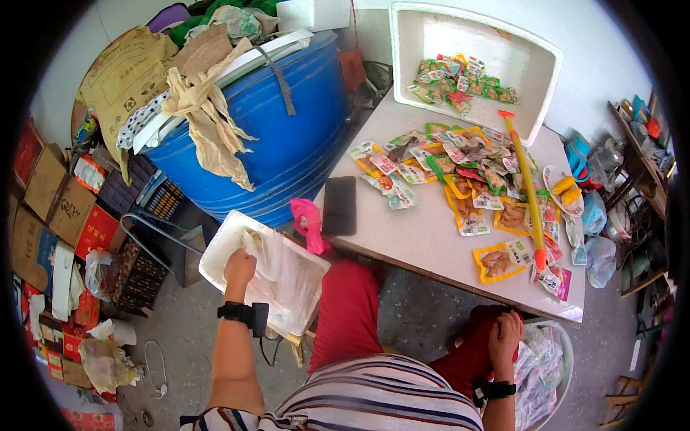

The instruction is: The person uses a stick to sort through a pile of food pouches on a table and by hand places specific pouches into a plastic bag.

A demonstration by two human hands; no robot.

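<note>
My left hand (241, 268) is curled over a white foam box (218, 253) at the left of my knees. Clear plastic bags or film (283, 280) lie in that box, right beside the curled fingers; whether they pinch any of it is hidden. On my right knee rests my right hand (505, 335), palm down and holding nothing. The table (415, 242) before me bears a loose pile of sealed snack packets (463, 161). One yellow-edged packet (501, 262) lies apart near the front. A yellow stick with orange ends (525, 183) lies across the pile.
A large foam box (477, 32), tipped on its side, holds more packets. On the table are a dark phone (339, 206) and a plate with corn (564, 191). A pink bag (306, 223) hangs at its edge. A blue barrel (280, 134) stands left; a packet-filled tub (539, 377) stands right.
</note>
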